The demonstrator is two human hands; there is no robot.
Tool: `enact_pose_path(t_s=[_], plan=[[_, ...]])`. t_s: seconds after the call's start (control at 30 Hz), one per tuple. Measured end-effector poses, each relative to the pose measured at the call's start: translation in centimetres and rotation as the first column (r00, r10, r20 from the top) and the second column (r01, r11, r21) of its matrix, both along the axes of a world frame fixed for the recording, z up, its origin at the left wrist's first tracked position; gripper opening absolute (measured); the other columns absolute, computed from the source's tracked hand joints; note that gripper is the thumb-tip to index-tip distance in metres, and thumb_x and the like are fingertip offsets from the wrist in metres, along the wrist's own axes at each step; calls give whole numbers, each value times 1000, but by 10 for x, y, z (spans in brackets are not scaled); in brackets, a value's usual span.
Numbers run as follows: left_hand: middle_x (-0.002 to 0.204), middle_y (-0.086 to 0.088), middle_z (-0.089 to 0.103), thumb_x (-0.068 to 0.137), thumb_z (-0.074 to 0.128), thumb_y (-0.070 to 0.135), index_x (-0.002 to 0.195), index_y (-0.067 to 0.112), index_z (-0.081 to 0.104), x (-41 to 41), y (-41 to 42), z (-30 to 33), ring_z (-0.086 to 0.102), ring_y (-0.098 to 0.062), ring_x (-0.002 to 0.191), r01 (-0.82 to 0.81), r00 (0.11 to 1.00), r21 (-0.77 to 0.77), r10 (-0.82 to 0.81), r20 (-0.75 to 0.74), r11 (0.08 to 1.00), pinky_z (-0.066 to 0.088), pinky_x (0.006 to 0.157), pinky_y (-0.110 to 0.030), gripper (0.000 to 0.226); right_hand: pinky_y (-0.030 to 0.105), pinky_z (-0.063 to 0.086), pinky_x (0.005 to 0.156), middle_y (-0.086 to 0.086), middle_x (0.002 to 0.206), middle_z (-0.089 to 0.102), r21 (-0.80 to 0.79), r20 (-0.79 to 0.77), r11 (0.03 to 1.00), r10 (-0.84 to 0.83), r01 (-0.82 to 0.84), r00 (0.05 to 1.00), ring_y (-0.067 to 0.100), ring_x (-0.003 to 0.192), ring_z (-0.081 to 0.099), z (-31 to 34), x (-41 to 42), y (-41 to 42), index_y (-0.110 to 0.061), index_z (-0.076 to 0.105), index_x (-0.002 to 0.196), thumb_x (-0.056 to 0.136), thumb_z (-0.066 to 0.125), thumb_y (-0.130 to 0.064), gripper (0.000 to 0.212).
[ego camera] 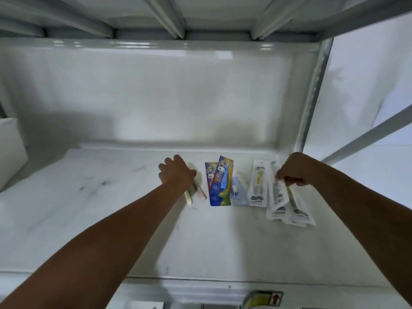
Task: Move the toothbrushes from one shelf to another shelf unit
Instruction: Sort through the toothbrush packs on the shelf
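Observation:
Packaged toothbrushes lie in a row on a white metal shelf [111, 197]. My left hand [176, 172] is closed on a couple of loose toothbrushes [194, 192], pale green and pink handles sticking out below it. My right hand [296, 169] pinches white toothbrush packs [283, 204] that fan out under it. Between the hands lie blue-and-red toothbrush packs [219, 184], a clear blue pack [238, 192] and a white pack with a yellow brush [258, 186].
The shelf has a white back panel [156, 97] and another shelf overhead [200, 14]. A metal upright [312, 97] bounds the right side. A white box [11, 150] stands at the left. Below the front edge shows a labelled item [263, 299].

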State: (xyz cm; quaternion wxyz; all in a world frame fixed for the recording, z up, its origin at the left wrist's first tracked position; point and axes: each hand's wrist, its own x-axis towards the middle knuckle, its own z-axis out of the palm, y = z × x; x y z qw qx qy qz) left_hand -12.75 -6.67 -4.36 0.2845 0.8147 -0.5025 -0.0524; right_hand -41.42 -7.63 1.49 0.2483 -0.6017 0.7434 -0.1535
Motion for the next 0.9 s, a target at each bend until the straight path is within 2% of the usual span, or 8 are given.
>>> enact_pose_path(t_s=[0.13, 0.23, 0.33, 0.43, 0.57, 0.7, 0.8, 0.9], plan=[[121, -10, 50, 80, 61, 58, 120, 11, 51, 24, 13, -14, 44, -30, 118, -34, 999, 79, 31, 39, 996, 40, 91, -37, 62, 21, 42, 46, 9, 60, 63, 61, -231, 998, 43, -30, 972, 22, 56, 60, 2, 10, 0, -3, 60, 68, 76, 78, -19, 26], [117, -8, 52, 80, 57, 64, 116, 10, 57, 29, 16, -14, 43, -30, 118, -17, 998, 129, 9, 63, 991, 40, 92, -37, 65, 31, 53, 75, 13, 98, 61, -131, -451, 989, 1, -68, 892, 31, 97, 64, 3, 34, -5, -3, 61, 102, 72, 78, -28, 42], [117, -8, 53, 79, 58, 62, 116, 11, 58, 31, 17, -12, 41, -29, 119, -3, 999, 164, -5, 47, 986, 38, 91, -35, 63, 35, 50, 84, 16, 117, 54, -327, -445, 934, -17, -145, 895, 34, 110, 55, -4, 72, -11, -4, 58, 116, 77, 70, -27, 47], [108, -6, 51, 77, 60, 62, 107, 14, 59, 28, 18, -10, 41, -28, 117, 16, 999, 211, -23, 31, 977, 34, 84, -33, 57, 26, 44, 67, 11, 100, 67, -275, -258, 914, 229, -299, 939, 29, 97, 63, -14, 124, -13, -5, 64, 97, 80, 70, -33, 33], [101, -3, 50, 74, 65, 52, 88, 17, 51, 27, 15, -7, 41, -27, 115, 26, 1000, 272, -24, -12, 962, 35, 82, -32, 40, 26, 38, 55, 1, 56, 47, -215, -234, 879, 377, -426, 896, 25, 64, 59, -34, 176, -7, -13, 44, 56, 81, 64, -25, 34], [81, -2, 53, 68, 69, 34, 73, 17, 49, 29, 12, -7, 43, -26, 103, 29, 995, 300, 1, -100, 954, 39, 70, -31, 26, 24, 44, 44, 7, 48, 57, -154, -264, 874, 414, -461, 871, 23, 51, 64, -45, 200, 2, -12, 52, 50, 76, 68, -10, 30], [73, -1, 53, 66, 73, 33, 68, 16, 47, 33, 11, -6, 55, -25, 95, 43, 992, 287, -8, -124, 957, 38, 62, -27, 31, 28, 57, 61, 7, 47, 60, -71, -263, 876, 445, -478, 856, 25, 65, 73, -46, 207, 1, -13, 55, 44, 72, 66, -3, 32], [65, 0, 48, 75, 71, 39, 64, 15, 42, 41, 11, -5, 54, -18, 66, 72, 987, 205, -41, -154, 976, 36, 55, -25, 39, 12, 44, 42, 3, 44, 58, -43, -129, 872, 479, -487, 868, 13, 42, 57, -43, 208, 3, -13, 57, 33, 81, 59, -8, 48]])
